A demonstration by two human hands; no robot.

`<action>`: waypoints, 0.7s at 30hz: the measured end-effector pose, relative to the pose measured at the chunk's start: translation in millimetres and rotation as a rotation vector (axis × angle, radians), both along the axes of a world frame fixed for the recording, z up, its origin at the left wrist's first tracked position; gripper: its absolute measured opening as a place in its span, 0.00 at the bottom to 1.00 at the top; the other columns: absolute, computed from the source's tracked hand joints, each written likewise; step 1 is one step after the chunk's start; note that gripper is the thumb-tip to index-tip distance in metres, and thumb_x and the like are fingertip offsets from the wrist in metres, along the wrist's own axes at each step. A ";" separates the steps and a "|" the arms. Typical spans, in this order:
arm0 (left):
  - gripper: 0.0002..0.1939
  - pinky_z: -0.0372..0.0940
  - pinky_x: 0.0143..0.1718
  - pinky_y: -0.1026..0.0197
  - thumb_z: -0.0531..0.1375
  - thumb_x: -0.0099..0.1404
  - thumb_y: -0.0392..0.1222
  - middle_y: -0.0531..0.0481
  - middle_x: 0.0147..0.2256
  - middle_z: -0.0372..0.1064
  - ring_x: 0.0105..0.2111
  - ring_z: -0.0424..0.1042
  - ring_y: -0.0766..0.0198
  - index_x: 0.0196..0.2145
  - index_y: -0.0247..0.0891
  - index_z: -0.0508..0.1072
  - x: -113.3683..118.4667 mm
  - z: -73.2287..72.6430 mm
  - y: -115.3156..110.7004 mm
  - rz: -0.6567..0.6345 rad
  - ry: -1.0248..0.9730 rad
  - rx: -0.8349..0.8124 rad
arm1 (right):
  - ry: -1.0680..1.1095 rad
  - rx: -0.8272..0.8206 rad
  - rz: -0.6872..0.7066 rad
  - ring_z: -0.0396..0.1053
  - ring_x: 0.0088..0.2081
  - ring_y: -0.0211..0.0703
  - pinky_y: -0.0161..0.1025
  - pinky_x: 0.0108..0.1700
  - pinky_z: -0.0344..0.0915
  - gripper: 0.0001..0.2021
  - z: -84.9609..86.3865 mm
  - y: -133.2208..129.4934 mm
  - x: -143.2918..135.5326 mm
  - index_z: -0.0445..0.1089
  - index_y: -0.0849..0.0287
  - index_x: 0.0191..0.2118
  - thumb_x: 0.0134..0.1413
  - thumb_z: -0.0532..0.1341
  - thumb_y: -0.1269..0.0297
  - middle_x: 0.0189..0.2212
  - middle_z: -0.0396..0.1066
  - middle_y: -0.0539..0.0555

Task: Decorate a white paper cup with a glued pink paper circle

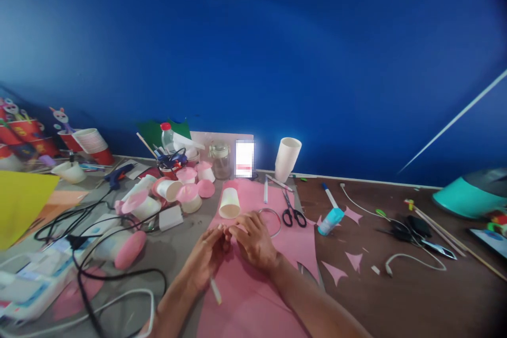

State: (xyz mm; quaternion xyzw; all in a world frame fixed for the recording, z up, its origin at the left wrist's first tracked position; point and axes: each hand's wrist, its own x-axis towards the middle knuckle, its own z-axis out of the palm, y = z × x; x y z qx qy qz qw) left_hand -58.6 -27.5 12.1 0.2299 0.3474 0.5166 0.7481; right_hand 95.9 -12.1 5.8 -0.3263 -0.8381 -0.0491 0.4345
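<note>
My left hand (209,252) and my right hand (253,237) meet over the pink paper (253,296). Their fingers are bent together; whatever is between the fingertips is hidden or too small to make out. A white stick-like piece (215,291) lies below my left hand. Just beyond the hands a paper cup (229,204) with a pink part rests on its side. A clear ring (272,222) lies beside my right hand, and black-handled scissors (293,215) are further right.
Cups with pink discs (189,198), black cables (83,269) and a power strip (39,280) crowd the left. Stacked cups (287,158) stand behind. Rightward are a blue glue bottle (330,221), pink scraps (335,273), a white cable (412,255) and sticks (439,231).
</note>
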 end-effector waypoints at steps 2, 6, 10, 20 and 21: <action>0.15 0.62 0.22 0.67 0.71 0.53 0.45 0.55 0.20 0.66 0.18 0.64 0.73 0.24 0.33 0.71 0.5 0.2 0.3 -0.002 -0.008 -0.022 | -0.016 0.007 0.026 0.62 0.44 0.50 0.48 0.45 0.61 0.11 -1.3 0.5 0.4 0.69 0.54 0.47 0.63 0.53 0.69 0.40 0.69 0.57; 0.15 0.63 0.22 0.67 0.73 0.50 0.42 0.55 0.20 0.66 0.18 0.63 0.73 0.23 0.34 0.70 -0.1 3.7 0.0 -0.020 -0.018 -0.059 | 0.009 0.024 0.087 0.63 0.45 0.50 0.48 0.46 0.63 0.14 -2.8 2.3 -0.5 0.68 0.54 0.51 0.64 0.51 0.69 0.42 0.69 0.57; 0.14 0.65 0.23 0.66 0.73 0.48 0.39 0.56 0.20 0.67 0.18 0.65 0.72 0.23 0.34 0.70 -1.2 7.5 -1.9 -0.014 -0.057 -0.062 | 0.088 -0.058 0.114 0.65 0.44 0.48 0.48 0.46 0.64 0.13 -3.3 3.7 -1.7 0.68 0.54 0.50 0.64 0.52 0.69 0.41 0.71 0.56; 0.15 0.64 0.25 0.65 0.71 0.50 0.39 0.57 0.19 0.65 0.18 0.63 0.72 0.23 0.36 0.67 -1.0 10.1 -3.9 -0.028 -0.075 -0.064 | 0.073 -0.015 -0.009 0.66 0.37 0.47 0.47 0.43 0.61 0.07 -3.4 5.5 -0.3 0.68 0.58 0.38 0.65 0.53 0.66 0.34 0.73 0.56; 0.15 0.64 0.25 0.66 0.71 0.50 0.39 0.58 0.18 0.64 0.18 0.63 0.73 0.22 0.36 0.66 -0.8 11.3 -4.0 -0.027 -0.068 -0.062 | 0.046 -0.014 -0.015 0.66 0.36 0.46 0.47 0.44 0.61 0.08 -3.3 5.4 -0.1 0.68 0.57 0.36 0.65 0.53 0.66 0.32 0.72 0.55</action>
